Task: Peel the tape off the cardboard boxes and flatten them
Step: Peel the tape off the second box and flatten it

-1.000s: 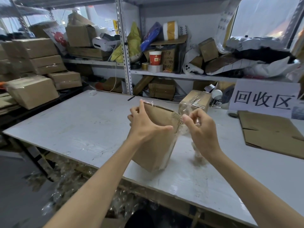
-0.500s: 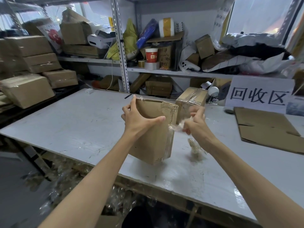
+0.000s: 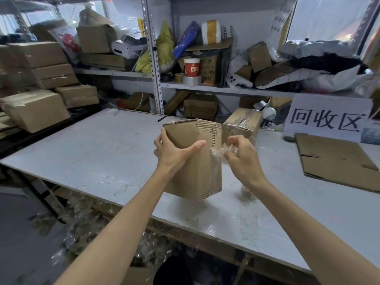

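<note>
From the head camera, I held a cardboard box (image 3: 195,161) upright just above the white table (image 3: 86,153), near the middle of its front edge. My left hand (image 3: 172,153) gripped the box's upper left side, thumb across the near face and fingers wrapped around the far-left edge. The top right corner of the box was torn, with the corrugated layer showing. My right hand (image 3: 242,155) was just beside the box's right edge, its fingers curled closed on a crumpled wad of clear tape (image 3: 224,150) that ran to the tape strip on that edge.

Behind the held box, toward the table's back edge, a second box (image 3: 241,122) stood on the table with clear tape across its top. On the right side of the table lay a flattened cardboard sheet (image 3: 337,161), and behind it, at the back right, a white sign (image 3: 327,118) with black characters stood upright. More taped boxes (image 3: 39,83) were stacked off the table's left edge, and cluttered metal shelves (image 3: 205,87) ran behind the table.
</note>
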{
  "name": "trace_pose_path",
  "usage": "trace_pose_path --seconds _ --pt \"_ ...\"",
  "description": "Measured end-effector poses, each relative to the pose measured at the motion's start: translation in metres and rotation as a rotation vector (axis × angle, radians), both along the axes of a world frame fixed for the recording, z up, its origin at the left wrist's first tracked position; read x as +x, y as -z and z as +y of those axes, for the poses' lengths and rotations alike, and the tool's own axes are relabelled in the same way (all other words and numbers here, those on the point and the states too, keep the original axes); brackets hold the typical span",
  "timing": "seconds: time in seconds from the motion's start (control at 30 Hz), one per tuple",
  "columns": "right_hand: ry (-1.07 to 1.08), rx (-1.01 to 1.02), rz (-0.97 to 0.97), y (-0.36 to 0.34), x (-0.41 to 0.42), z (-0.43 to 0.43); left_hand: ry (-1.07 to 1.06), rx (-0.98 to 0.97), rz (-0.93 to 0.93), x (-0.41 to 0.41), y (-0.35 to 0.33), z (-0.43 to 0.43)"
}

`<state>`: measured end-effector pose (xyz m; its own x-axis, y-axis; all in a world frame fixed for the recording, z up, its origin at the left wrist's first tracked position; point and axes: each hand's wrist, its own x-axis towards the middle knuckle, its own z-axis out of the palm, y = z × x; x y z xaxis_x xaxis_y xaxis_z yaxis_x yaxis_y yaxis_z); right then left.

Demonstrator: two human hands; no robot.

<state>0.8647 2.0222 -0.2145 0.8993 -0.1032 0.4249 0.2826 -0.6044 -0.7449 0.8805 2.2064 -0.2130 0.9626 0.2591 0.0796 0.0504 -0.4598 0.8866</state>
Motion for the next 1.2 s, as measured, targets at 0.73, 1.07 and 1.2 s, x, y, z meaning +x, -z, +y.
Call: trace_pose_path --seconds 0.73,1.07,1.2 --pt "-0.085 -0.03 -0.004 0.001 -0.026 -0.001 0.042 0.138 0.146 -0.001 0.009 -0.016" --pt "-0.077 0.025 0.024 0.015 -0.018 -0.005 0.252 0.302 0.238 -0.007 0.014 0.005" --pt "-0.151 -0.041 0.031 0.007 -0.021 -0.008 0.197 0.238 0.174 -0.005 0.019 0.001"
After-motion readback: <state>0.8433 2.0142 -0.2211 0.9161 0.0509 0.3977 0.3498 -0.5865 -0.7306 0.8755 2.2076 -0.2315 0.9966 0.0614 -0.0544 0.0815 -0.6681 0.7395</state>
